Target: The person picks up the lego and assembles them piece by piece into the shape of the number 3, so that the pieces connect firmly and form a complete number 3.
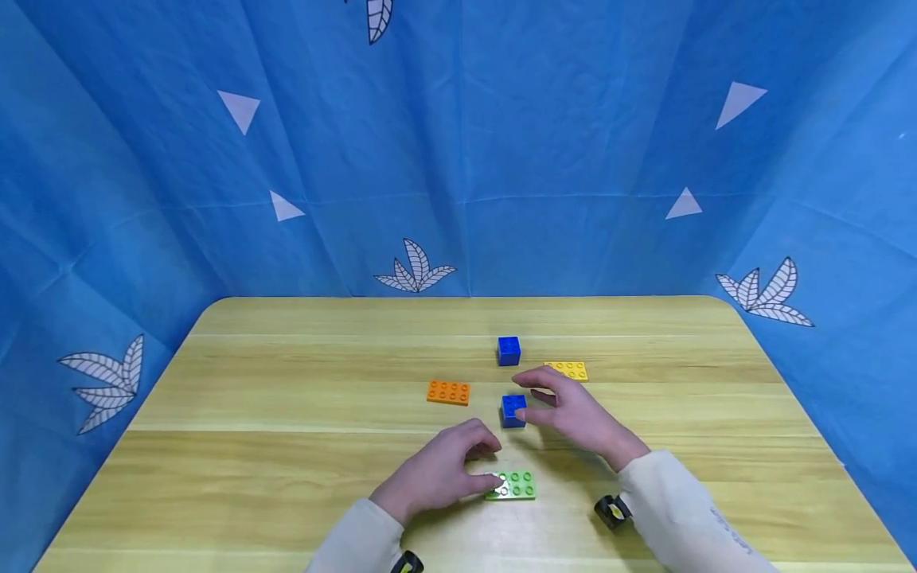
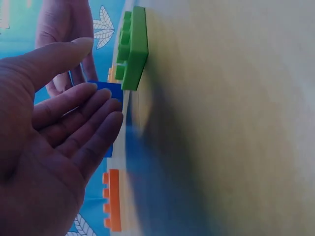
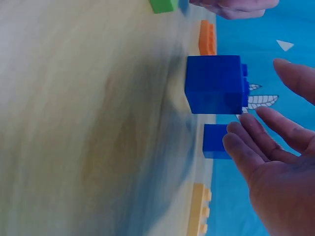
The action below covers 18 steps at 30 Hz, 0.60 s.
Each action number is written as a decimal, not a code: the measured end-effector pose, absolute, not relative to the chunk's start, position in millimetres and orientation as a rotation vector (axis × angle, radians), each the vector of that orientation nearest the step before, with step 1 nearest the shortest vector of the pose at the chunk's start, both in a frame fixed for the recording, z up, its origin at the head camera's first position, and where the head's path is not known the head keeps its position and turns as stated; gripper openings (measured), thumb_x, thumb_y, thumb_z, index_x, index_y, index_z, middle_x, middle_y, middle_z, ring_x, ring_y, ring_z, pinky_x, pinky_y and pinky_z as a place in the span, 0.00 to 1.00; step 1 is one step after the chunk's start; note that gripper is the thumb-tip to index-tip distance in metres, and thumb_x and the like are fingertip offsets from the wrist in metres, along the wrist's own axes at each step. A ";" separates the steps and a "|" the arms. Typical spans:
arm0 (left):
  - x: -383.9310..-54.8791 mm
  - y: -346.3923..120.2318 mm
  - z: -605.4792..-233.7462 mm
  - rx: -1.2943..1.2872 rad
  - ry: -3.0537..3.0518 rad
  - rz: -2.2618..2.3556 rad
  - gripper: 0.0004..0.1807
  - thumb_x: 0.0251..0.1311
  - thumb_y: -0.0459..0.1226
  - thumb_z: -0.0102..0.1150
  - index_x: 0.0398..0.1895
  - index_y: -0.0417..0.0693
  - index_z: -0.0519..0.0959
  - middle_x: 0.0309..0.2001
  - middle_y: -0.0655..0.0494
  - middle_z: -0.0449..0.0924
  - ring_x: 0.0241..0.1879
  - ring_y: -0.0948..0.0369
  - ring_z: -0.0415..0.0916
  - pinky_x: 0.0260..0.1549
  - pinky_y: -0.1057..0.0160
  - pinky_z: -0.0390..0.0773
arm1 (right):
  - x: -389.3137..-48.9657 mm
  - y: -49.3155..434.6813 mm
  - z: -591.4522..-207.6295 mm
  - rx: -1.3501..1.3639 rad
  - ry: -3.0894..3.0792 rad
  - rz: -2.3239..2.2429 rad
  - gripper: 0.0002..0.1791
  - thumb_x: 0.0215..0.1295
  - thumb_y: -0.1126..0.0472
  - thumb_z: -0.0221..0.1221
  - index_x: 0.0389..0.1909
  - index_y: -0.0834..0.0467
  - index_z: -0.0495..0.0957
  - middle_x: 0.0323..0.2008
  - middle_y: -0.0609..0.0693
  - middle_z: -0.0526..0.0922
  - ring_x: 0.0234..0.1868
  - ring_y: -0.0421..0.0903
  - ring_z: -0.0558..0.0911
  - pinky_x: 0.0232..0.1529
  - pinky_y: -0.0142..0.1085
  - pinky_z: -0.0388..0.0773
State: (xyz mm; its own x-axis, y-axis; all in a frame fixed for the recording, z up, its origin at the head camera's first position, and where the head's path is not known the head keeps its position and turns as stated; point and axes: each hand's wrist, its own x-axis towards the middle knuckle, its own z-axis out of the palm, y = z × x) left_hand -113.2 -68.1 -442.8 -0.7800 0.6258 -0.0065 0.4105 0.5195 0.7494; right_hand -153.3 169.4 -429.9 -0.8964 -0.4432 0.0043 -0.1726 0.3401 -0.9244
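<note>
My left hand [image 1: 444, 471] hovers by a flat green toy brick [image 1: 520, 486] with two rows of studs, its thumb overlapping the brick's left end in the head view. In the left wrist view, nothing sits between the thumb and the loosely bent fingers [image 2: 81, 118]. A blue cube-shaped brick [image 1: 512, 409] stands farther back, its studs facing up. Beside it is my right hand [image 1: 576, 410], thumb tip over the cube's right side in the head view. The right wrist view shows this palm [image 3: 290, 182] with fingers spread and holding nothing, next to the near blue brick [image 3: 214, 84].
A second blue brick [image 1: 509, 351] stands behind the first. To the left lies a flat orange brick [image 1: 448, 393], and a flat yellow brick [image 1: 575, 372] is partly covered by the right hand. All are on a wooden table [image 1: 251, 477] with a blue curtain [image 1: 458, 143] behind.
</note>
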 end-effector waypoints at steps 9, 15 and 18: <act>-112.5 -67.7 -439.9 0.948 2.527 0.931 0.20 0.52 0.43 0.74 0.46 0.46 0.80 0.41 0.66 0.74 0.41 0.69 0.72 0.47 0.70 0.74 | -156.3 162.3 -436.2 -0.544 2.350 -1.596 0.23 0.62 0.69 0.64 0.57 0.69 0.73 0.56 0.60 0.72 0.62 0.60 0.72 0.62 0.46 0.69; -111.0 -65.4 -438.9 0.971 2.524 0.898 0.20 0.52 0.43 0.75 0.45 0.46 0.81 0.39 0.67 0.74 0.39 0.70 0.71 0.45 0.72 0.73 | -157.2 160.6 -441.5 -0.526 2.374 -1.563 0.20 0.62 0.69 0.65 0.55 0.67 0.75 0.53 0.55 0.74 0.61 0.59 0.72 0.62 0.47 0.69; -110.9 -65.3 -438.7 0.977 2.532 0.863 0.20 0.51 0.43 0.75 0.45 0.46 0.81 0.40 0.67 0.75 0.39 0.70 0.71 0.45 0.72 0.73 | -157.9 160.5 -443.8 -0.552 2.412 -1.502 0.18 0.62 0.70 0.64 0.53 0.64 0.77 0.50 0.52 0.75 0.59 0.58 0.75 0.61 0.49 0.70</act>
